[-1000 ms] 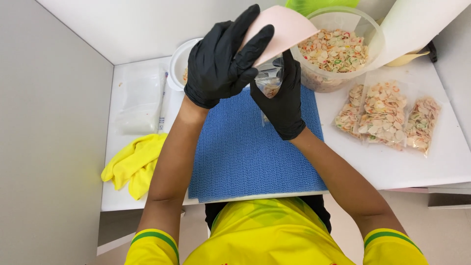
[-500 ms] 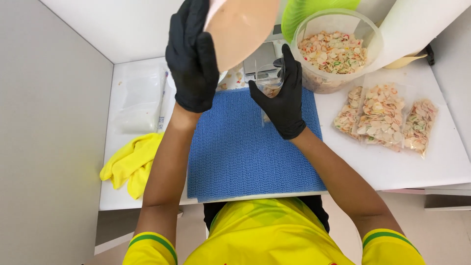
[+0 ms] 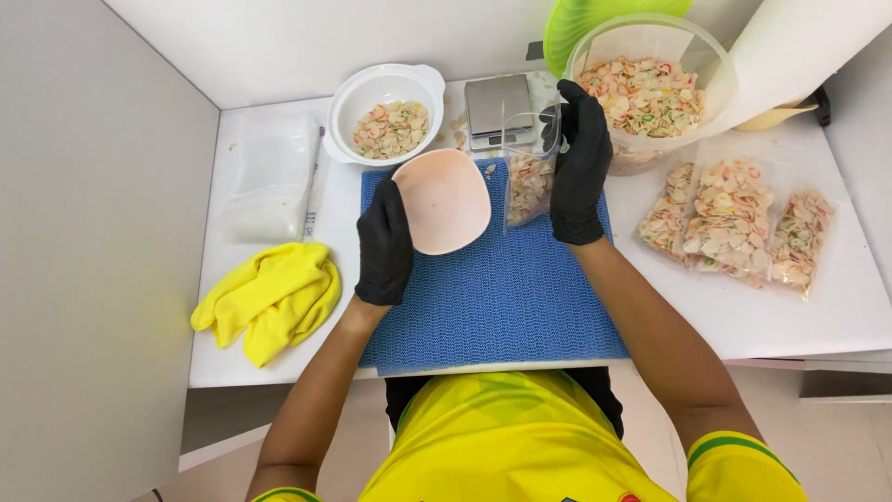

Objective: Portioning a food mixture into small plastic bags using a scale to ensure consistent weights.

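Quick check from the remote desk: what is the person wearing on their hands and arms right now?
Both the left hand and the right hand wear snug black disposable gloves that end at the wrist. The forearms are bare. The yellow shirt has short sleeves, each edged with a green band near the cuff. No watch or jewellery shows.

left hand [image 3: 385, 246]: pink bowl [image 3: 444, 200] | right hand [image 3: 580, 167]: clear bag [image 3: 530, 172]
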